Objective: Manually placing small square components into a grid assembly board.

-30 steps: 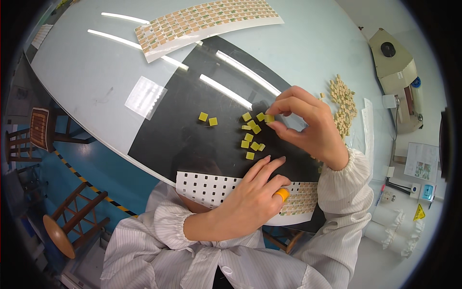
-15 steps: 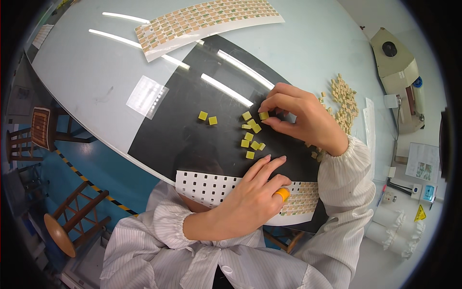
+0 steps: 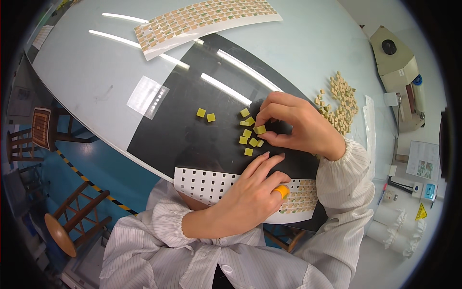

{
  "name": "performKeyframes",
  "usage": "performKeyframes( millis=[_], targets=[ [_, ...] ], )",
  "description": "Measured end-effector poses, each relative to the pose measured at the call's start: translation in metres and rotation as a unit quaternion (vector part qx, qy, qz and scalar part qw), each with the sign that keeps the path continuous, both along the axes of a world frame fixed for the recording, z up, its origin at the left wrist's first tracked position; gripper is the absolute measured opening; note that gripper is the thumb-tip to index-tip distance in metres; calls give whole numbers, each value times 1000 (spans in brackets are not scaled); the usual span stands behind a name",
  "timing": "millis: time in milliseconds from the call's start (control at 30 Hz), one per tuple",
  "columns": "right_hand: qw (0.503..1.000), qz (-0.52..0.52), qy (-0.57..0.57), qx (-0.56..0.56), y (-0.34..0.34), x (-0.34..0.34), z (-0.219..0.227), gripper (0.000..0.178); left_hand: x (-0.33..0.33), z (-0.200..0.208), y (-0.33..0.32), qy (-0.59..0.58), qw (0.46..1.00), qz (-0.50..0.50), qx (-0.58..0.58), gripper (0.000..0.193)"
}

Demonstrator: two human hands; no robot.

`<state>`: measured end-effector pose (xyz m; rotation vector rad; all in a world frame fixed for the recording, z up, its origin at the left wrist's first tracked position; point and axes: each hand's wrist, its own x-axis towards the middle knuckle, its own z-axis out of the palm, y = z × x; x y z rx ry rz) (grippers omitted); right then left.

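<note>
My right hand pinches a small yellow-green block between thumb and fingertips, just right of a loose cluster of similar blocks on the black mat. Two more yellow-green blocks lie apart to the left. My left hand rests palm down with fingers stretched out, holding nothing, and its fingertips reach onto the mat below the cluster. Under it lies a white sheet with rows of square holes; the sheet's right part carries rows of tan pieces. An orange band sits on that hand's thumb side.
A pile of small tan blocks lies right of the mat. Across the far side stretches a curved sheet covered with tan pieces. A clear plastic sheet overlaps the mat's left edge. A beige machine stands at the right.
The right hand has moved down and slightly left with the block pinched in it, closer to the lower part of the cluster. The left hand has hardly moved.
</note>
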<state>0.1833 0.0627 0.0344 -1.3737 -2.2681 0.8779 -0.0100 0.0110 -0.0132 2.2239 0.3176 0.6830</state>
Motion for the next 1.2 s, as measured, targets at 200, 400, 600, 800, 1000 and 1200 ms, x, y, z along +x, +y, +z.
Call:
performKeyframes(
  millis=[200,400,600,800,1000,1200],
  targets=[
    [999,-21,-34,8,-4,-4,2,21,1,1,-1,-6,1000,5,-13,20],
    [999,-25,-31,11,-9,3,0,18,3,5,-2,2,1000,2,-5,19],
    [992,-115,-17,57,-55,9,14,14,3,3,-1,19,1000,24,4,29],
    [975,-223,7,-5,-134,1,28,22,3,10,-1,34,999,29,-4,35],
    [968,-252,14,5,-163,-16,9,25,6,11,-2,45,999,8,-3,46],
    [970,-236,-7,50,-162,-21,3,26,7,11,-2,43,999,8,6,51]
  ],
)
